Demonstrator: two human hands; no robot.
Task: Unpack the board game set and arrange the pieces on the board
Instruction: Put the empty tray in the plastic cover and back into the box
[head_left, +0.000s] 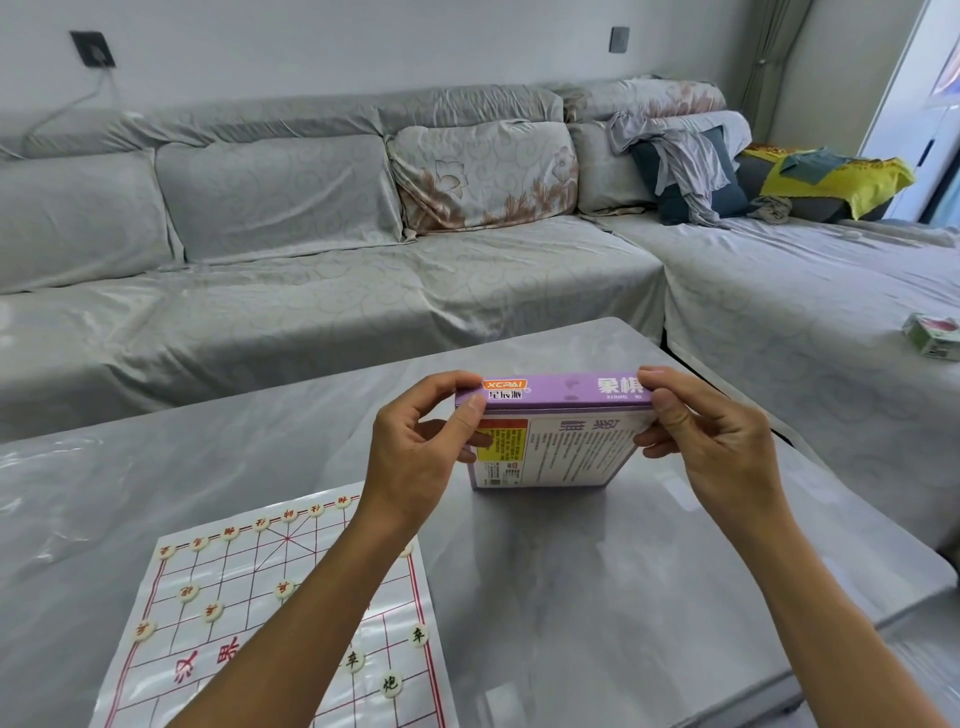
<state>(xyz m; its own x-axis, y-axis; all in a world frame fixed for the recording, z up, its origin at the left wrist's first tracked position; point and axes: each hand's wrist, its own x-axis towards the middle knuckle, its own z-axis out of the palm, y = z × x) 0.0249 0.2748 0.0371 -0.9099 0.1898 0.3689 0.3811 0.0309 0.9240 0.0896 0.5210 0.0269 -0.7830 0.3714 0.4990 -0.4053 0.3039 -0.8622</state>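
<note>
Two bare forearms reach into view from the bottom edge, each ending in a bare hand: the left hand (415, 457) and the right hand (719, 447). No sleeves cover either forearm. Fingernails are short and unpainted.

A purple game box (556, 415) shows the brand "XCPAI" in an orange badge at the left of its top edge and upside-down "象棋" at the right. On the board sheet (234, 613), near pieces read "車" (418, 635) and "炮" (390, 684).
</note>
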